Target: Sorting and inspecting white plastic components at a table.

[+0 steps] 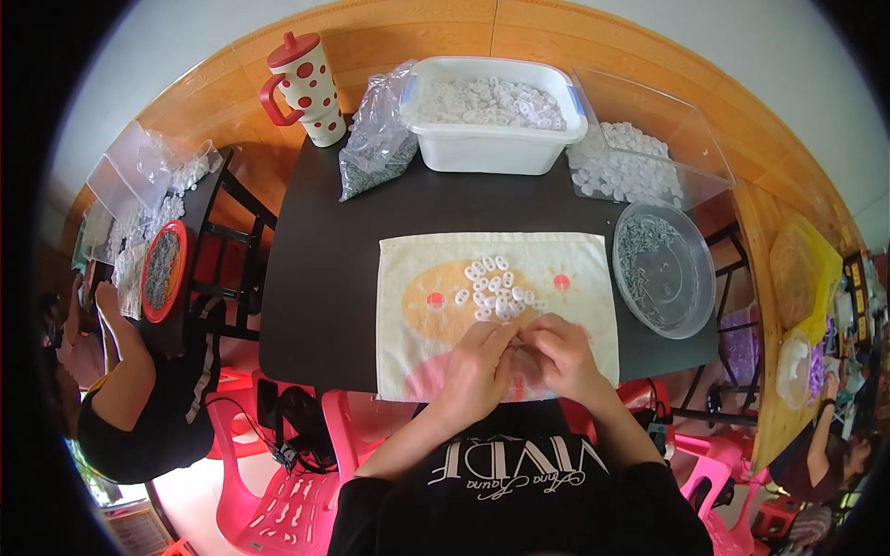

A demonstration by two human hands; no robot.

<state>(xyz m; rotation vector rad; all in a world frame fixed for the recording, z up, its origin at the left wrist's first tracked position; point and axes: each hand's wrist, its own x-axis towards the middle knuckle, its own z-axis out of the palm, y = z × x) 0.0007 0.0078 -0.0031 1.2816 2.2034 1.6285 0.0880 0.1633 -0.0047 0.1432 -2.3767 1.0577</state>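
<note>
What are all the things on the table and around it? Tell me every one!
Small white plastic rings: a loose pile, white, on the towel.
Cream cloth towel with orange pattern: one, on the near half of the dark table.
White plastic tub: one, full of white pieces, far edge.
Clear plastic bag: one, holds grey bits, left of the tub.
White cup with red dots: one, red lid and handle, far left corner.
Clear plastic box: one, white pieces inside, right of the tub.
Clear round dish: one, grey bits inside, right of the towel.
Pink plastic chairs: several, below the table.
Another person: one, at the left side table.
Left hand: on the towel, fingers meeting the right hand over a small piece.
</note>
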